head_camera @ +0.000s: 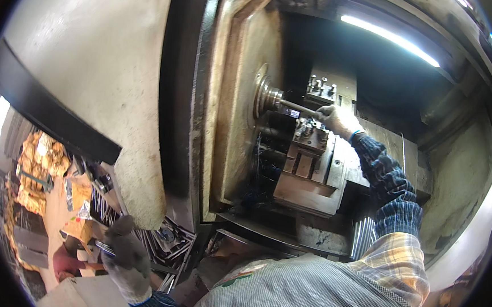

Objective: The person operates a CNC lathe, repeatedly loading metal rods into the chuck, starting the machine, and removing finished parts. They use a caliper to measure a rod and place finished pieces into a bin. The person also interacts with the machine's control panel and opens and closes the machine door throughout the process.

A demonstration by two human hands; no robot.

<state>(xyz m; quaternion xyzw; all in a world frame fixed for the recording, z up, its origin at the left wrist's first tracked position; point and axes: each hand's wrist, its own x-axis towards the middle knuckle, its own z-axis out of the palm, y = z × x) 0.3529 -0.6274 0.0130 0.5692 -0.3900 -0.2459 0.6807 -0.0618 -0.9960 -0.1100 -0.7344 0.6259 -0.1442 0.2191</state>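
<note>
Inside the lathe enclosure, my right hand (340, 119), in a light work glove, grips the outer end of a metal rod (298, 107). The rod's other end meets the spindle collet (272, 98) in the left wall. Close below that hand sits a bolted tool post (309, 136) on the cross slide (307, 192); a second bolted tool block (321, 90) is just behind the rod. Outside the machine at lower left, my left hand (127, 256), in a dirty grey glove, is closed around a shiny metal piece (105, 248), of which only a short end shows.
Many metal rods (173, 251) lie below the sliding door (146, 104). More upright rods (363, 236) stand by my right sleeve. A lamp (391, 40) lights the enclosure. Another person (67, 263) is at lower left, near stacked yellowish sacks (35, 173).
</note>
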